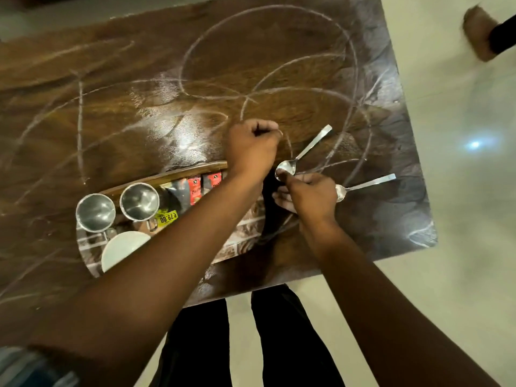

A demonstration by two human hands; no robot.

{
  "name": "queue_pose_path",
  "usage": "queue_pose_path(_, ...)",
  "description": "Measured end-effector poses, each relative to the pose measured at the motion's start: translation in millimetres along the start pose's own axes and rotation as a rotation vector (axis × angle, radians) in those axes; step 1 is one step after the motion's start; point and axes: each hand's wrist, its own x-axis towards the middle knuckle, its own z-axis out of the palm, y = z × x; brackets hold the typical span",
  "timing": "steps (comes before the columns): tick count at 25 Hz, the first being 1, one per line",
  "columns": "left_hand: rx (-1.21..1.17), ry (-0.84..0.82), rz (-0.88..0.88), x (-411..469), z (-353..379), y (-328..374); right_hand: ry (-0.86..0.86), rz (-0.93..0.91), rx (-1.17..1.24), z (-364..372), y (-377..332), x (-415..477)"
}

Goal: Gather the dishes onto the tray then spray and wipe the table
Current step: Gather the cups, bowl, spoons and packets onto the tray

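Two steel spoons lie on the chalk-streaked wooden table (139, 121). At the bowl of the nearer spoon (307, 149), my right hand (310, 194) pinches with its thumb on top. The second spoon (365, 185) lies just right of that hand, its bowl beside my knuckles. My left hand (252, 146) is curled into a fist over the far end of the tray (167, 174), with nothing visible in it. The tray holds two steel cups (96, 212) (139, 201), a white plate (122, 247) and several red and black packets (195, 188). My left forearm hides the tray's right part.
The table's right edge (413, 152) and near edge border a pale floor. A blurred hand with a dark sleeve (480, 32) shows at the top right, off the table. My legs stand at the near edge.
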Motion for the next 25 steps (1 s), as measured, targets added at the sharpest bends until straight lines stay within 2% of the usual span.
queue_pose_path(4, 0.157, -0.154, -0.037, 23, 12, -10, 0.062, 0.036, 0.159, 11, -5, 3)
queue_pose_path(8, 0.159, -0.137, -0.022, 23, 12, -18, 0.072, -0.005, 0.214, 15, -3, 6)
queue_pose_path(11, 0.092, -0.188, -0.007, 11, 2, -12, 0.018, -0.073, 0.156, 4, -5, 2)
queue_pose_path(13, 0.001, -0.214, 0.009, 1, -13, -6, -0.070, -0.196, 0.013, -9, -8, -4)
queue_pose_path(18, -0.234, 0.015, 0.029, -45, -72, -24, -0.370, -0.460, -0.490, -37, -23, -14)
queue_pose_path(22, -0.579, 0.244, -0.278, -99, -91, -67, -0.519, -0.590, -0.788, -23, -25, -16)
queue_pose_path(25, -0.813, 0.406, -0.492, -111, -90, -87, -0.567, -0.620, -0.919, -2, -18, -17)
